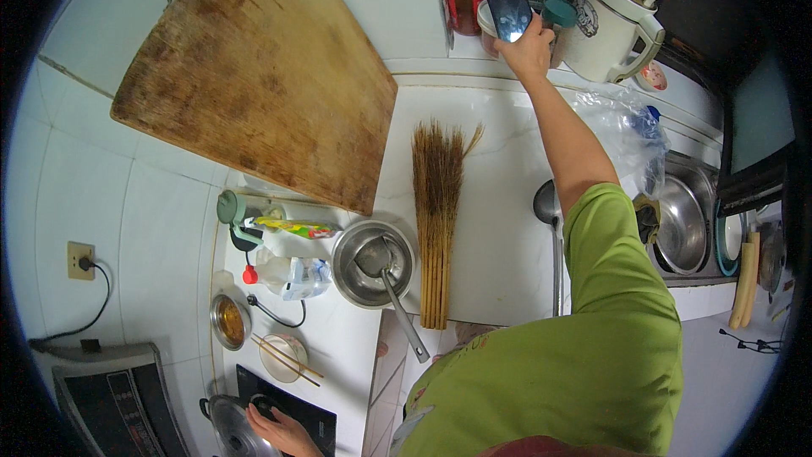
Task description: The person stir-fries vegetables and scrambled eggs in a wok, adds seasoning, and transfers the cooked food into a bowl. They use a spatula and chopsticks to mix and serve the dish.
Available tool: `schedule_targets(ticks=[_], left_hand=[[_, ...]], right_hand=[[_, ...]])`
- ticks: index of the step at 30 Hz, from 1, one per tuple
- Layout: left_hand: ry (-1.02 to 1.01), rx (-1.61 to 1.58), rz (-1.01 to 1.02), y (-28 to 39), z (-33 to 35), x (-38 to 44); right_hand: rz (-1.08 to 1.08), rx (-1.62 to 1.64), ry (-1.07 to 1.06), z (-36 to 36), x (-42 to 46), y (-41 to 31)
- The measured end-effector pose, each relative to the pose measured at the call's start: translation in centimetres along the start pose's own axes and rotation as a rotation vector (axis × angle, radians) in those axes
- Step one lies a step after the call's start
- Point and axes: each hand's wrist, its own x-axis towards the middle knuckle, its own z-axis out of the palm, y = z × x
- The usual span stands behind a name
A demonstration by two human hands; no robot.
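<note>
At the top, my right hand (530, 51) is closed around the lower end of a dark smartphone (509, 11), among jars on the ledge. My left hand (282, 433), at the bottom, has its fingers apart over a metal pot lid (235, 425) beside the black cooktop (323, 422); whether it touches the lid I cannot tell. A bundled stick brush (438, 203) lies on the white counter between my arms. Left of it, a steel ladle (399, 311) rests in a metal bowl (339, 260). Another long-handled ladle (547, 203) lies near my right upper arm.
A big wooden cutting board (266, 70) leans on the tiled wall. Chopsticks (288, 355) cross a bowl (285, 368) near a red-capped bottle (269, 274). A white pitcher-shaped appliance (593, 25) stands on the ledge, above a plastic bag (609, 127) and the sink (691, 273).
</note>
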Motion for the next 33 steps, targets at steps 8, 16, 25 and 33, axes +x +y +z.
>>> schedule_targets(ticks=[8,16,25,33], left_hand=[[-0.002,0.000,0.021,0.3,0.3,-0.6],[-0.031,0.014,0.007,1.4,0.1,-1.5],[-0.023,-0.012,0.032,1.5,-0.3,-2.0],[-0.026,0.003,0.036,2.0,-0.8,-2.4]], right_hand=[[-0.004,-0.025,-0.029,0.8,0.2,0.4],[0.003,-0.012,-0.020,1.4,0.5,1.1],[0.011,-0.015,-0.053,1.4,0.6,1.2],[0.021,-0.008,-0.056,1.3,0.6,1.2]])
